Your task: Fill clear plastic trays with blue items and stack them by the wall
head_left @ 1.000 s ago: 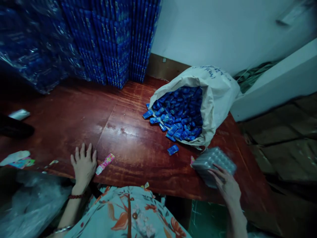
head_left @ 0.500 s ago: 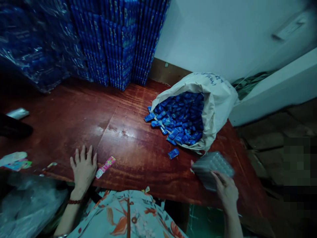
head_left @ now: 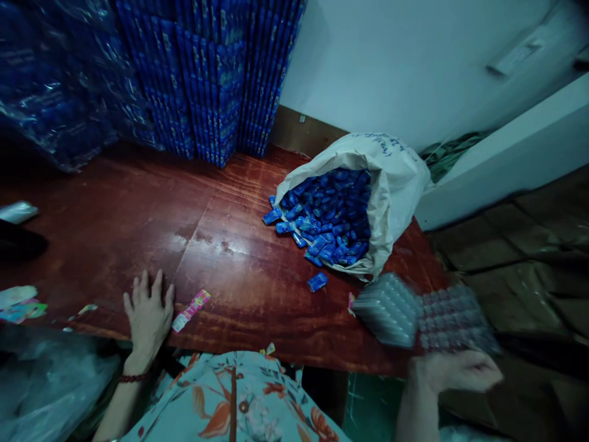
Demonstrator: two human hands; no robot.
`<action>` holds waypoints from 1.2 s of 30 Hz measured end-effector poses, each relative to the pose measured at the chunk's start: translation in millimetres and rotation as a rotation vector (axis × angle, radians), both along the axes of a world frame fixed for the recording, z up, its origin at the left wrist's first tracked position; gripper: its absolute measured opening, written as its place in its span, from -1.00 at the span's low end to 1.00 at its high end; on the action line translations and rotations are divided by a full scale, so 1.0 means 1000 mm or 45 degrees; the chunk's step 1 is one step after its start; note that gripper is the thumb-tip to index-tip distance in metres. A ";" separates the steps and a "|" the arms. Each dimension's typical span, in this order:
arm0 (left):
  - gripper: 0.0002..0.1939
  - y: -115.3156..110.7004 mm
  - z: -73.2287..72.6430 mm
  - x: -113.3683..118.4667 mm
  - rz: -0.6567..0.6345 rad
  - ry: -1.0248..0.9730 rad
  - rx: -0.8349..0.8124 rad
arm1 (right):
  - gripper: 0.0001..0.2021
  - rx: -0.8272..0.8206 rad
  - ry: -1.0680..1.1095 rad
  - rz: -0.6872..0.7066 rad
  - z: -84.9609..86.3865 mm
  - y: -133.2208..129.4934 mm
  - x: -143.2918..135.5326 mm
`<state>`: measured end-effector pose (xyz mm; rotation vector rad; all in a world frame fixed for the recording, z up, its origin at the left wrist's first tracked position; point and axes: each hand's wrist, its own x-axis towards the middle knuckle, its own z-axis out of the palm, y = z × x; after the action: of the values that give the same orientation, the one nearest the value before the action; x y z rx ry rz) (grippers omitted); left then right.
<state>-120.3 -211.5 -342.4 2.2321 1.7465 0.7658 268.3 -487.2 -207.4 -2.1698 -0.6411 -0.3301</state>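
Note:
My left hand (head_left: 148, 316) lies palm down near the table's front edge, fingers spread, holding nothing. Beside it is a pink and white wrapper strip (head_left: 191, 311). My right hand (head_left: 460, 371), blurred, is closed at the lower edge of a clear plastic tray with rows of cavities (head_left: 453, 319). To its left sits another clear cavity tray or stack of them (head_left: 389, 310), also smeared. A white sack (head_left: 402, 178) lies open towards me, full of small blue packets (head_left: 335, 209), some spilling out. One loose blue packet (head_left: 317, 282) rests in front of it.
Tall stacks of blue packs (head_left: 207, 86) stand at the back left, beside plastic-wrapped blue packs (head_left: 50, 92). Brown cartons (head_left: 483, 242) are on the right, past the table edge. Colourful scraps (head_left: 21, 304) and a dark object (head_left: 21, 239) lie at the left.
My right hand has moved right, away from the clear tray stack, and a single clear tray now shows apart from it. My left hand stays on the table; the view has shifted slightly.

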 end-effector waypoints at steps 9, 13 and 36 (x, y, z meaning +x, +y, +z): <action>-0.45 -0.044 0.058 0.062 -0.511 -1.063 -0.786 | -0.84 0.321 0.195 0.510 -0.009 0.122 -0.116; -0.32 -0.061 0.064 0.082 -0.526 -1.233 -1.139 | -0.87 0.237 0.682 1.072 -0.031 0.182 -0.177; -0.33 -0.036 0.061 0.048 -0.226 -1.552 -1.253 | -0.84 -0.123 1.373 1.427 -0.046 0.226 -0.190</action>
<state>-72.6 -247.5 -281.0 0.8573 0.9065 0.7148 78.1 -261.4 -253.0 -1.4044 -1.0443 1.3540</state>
